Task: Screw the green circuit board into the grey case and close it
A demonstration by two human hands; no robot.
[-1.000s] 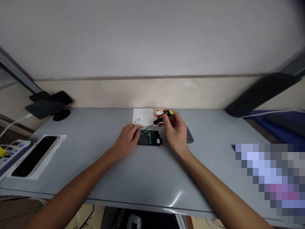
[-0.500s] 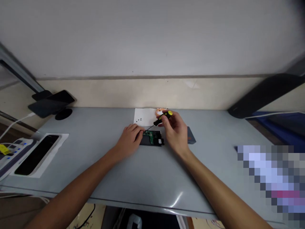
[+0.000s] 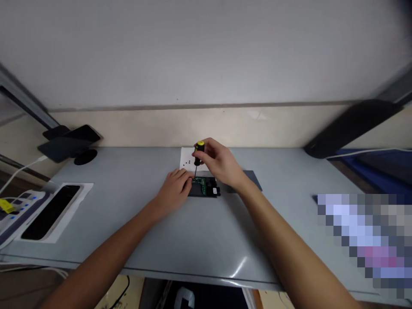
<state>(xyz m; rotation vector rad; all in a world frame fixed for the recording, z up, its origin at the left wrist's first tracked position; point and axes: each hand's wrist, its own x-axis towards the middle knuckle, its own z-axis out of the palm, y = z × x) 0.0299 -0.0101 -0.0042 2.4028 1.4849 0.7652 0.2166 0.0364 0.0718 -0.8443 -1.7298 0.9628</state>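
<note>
A black device with a bare green circuit board (image 3: 204, 185) lies on the grey table. My left hand (image 3: 175, 189) is closed on its left end. In my right hand (image 3: 219, 161) is a black and yellow screwdriver (image 3: 199, 153), held nearly upright, its tip down at the board's upper left part beside my left fingertips. Behind the device lies a white sheet (image 3: 186, 155) with several small dark screws on it, partly covered by my right hand. A flat dark grey panel (image 3: 252, 179) rests to the right, partly behind my right wrist.
At the left are a phone on white paper (image 3: 51, 212), a power strip (image 3: 22, 214) and a dark phone on a stand (image 3: 71, 141). A black cylindrical object (image 3: 347, 128) stands at the back right. Something blurred out (image 3: 357, 231) lies at the right.
My right hand has moved left, and the screwdriver has swung from a slant to nearly upright over the board. My left hand has stayed on the device.
</note>
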